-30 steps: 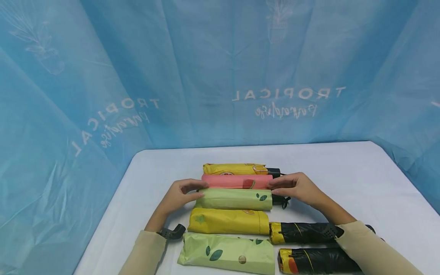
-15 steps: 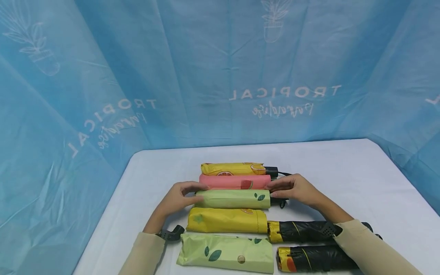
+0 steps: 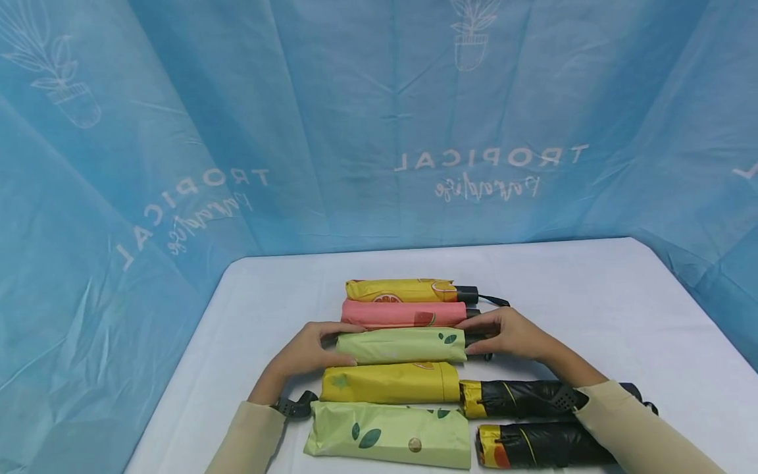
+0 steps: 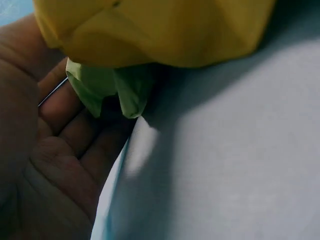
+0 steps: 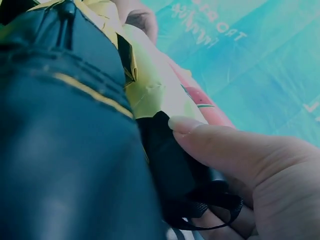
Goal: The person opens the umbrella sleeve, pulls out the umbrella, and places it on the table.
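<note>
the left hand (image 3: pixel 304 350), fingers (image 3: pixel 343 327) now spread wider, grips the farther green umbrella (image 3: pixel 403 345) at nine o'clock, the right hand (image 3: pixel 515 337) pinching at three, securing both ends.

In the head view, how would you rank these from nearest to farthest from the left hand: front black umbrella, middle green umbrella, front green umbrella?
1. Middle green umbrella: right at the left hand.
2. Front green umbrella: toward the picture's bottom edge, slightly right.
3. Front black umbrella: lower right, past the front green umbrella's right end.
</note>
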The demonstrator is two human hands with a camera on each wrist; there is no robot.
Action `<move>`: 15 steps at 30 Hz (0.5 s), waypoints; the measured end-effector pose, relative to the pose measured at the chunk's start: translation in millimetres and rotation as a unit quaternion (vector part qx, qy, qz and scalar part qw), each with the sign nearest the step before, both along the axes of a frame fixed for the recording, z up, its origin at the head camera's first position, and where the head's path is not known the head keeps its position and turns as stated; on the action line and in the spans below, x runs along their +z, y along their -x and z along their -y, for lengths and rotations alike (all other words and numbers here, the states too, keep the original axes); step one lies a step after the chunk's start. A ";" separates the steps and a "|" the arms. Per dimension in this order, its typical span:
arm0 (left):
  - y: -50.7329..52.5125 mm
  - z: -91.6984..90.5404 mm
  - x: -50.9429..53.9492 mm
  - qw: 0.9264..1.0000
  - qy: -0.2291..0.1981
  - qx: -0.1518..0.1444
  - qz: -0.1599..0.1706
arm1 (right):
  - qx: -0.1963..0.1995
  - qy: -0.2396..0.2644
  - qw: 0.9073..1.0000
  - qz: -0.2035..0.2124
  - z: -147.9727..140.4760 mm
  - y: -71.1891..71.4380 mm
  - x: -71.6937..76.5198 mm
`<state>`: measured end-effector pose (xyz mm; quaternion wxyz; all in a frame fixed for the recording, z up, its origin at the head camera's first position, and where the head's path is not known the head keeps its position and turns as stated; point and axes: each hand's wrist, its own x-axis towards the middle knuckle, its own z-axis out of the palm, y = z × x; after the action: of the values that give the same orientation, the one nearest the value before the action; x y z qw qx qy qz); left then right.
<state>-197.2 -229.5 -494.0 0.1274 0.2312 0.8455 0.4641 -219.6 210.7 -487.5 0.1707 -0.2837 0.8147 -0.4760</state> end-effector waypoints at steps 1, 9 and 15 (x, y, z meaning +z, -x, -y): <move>-0.4 -0.2 -0.5 1.000 0.004 -0.001 0.000 | 0.001 -0.002 1.000 -0.001 -0.2 -0.1 -1.0; -1.1 -2.4 -3.6 0.999 -0.013 -0.021 -0.025 | 0.012 -0.014 0.999 -0.032 -0.8 -0.8 -5.6; -1.5 -3.3 -4.2 0.999 -0.004 -0.027 -0.042 | 0.009 -0.022 0.999 -0.033 1.0 -4.9 -6.1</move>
<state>-195.7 -226.2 -498.2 0.1033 0.2733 0.8418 0.4538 -214.7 209.6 -493.6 0.1545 -0.3026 0.8276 -0.4467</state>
